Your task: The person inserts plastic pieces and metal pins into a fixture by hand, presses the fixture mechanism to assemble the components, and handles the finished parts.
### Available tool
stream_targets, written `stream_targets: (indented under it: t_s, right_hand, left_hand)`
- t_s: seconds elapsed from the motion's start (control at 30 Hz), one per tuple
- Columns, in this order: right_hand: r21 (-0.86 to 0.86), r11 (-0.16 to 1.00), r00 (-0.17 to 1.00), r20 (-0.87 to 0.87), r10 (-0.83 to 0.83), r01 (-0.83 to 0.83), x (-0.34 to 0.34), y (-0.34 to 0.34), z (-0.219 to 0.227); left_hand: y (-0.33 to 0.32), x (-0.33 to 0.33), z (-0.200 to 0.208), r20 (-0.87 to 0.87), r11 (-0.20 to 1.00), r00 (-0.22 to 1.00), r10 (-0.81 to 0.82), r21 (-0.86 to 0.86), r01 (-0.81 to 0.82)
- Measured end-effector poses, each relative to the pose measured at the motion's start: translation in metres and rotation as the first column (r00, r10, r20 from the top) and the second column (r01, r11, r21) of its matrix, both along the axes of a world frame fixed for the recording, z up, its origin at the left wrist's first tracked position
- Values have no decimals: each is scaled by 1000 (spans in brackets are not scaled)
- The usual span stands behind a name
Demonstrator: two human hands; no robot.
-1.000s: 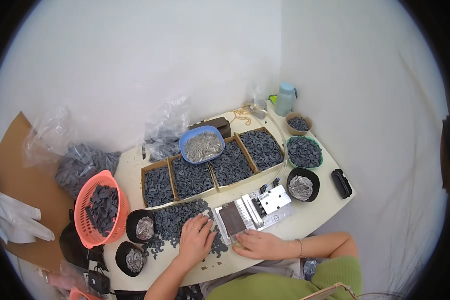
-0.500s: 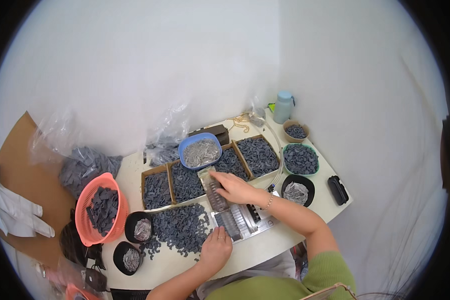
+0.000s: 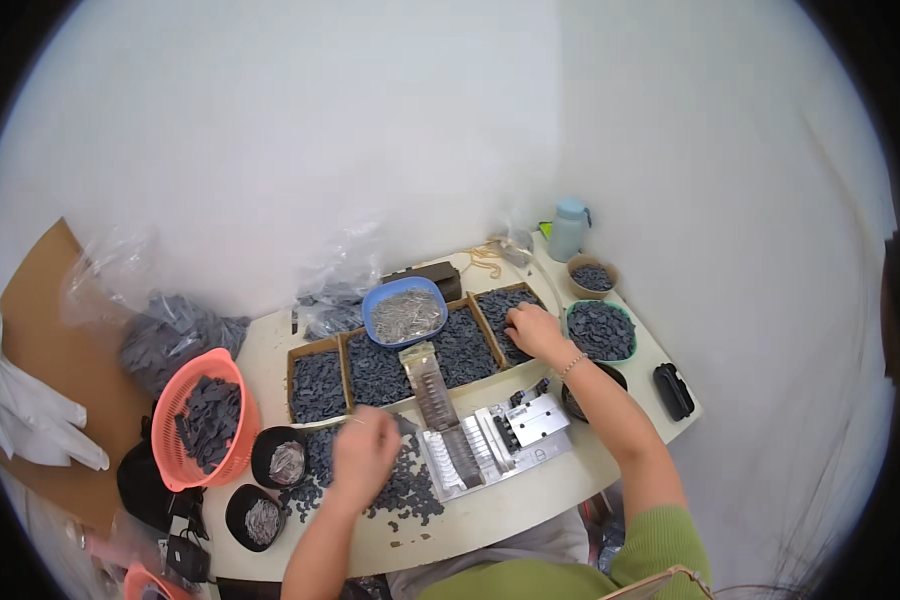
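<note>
My right hand reaches into the far-right compartment of small dark grey pieces, its fingers bent down and drawn together; anything between them is hidden. Over the left side of the loose heap of grey pieces hovers my left hand, its fingers smeared by motion. Between my arms sits a metal jig with a ribbed slotted block. A clear ridged plastic strip runs from the block up to the partitioned box. Neither hand touches the jig.
A blue bowl of thin metal pins rests on the box's rim. Left stand a coral basket and two black bowls. Right are a green-rimmed bowl, a tan bowl, a bottle and a black case.
Both hands have left the jig and strip. My right hand has moved right and away to the far-right compartment; my left has lifted leftward over the heap.
</note>
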State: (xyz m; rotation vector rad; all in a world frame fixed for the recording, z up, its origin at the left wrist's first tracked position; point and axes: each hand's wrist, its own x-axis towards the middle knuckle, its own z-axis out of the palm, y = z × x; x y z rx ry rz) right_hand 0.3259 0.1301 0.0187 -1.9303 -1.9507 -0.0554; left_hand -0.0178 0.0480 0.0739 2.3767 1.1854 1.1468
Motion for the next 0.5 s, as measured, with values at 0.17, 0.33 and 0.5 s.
stream_targets:
  t_s: [0.17,0.33,0.5]
  right_hand:
    - [0,999,996,83,-32,32,1,2,6]
    - [58,997,994,98,-48,43,3,0,9]
    - [124,992,1000,-20,17,-14,-8,-16,32]
  left_hand:
    - [68,-103,35,169,875,893,418,191,-445]
    - [112,-170,26,-129,623,687,715,564,-543]
    - [129,-96,-39,-293,985,943,160,106,-134]
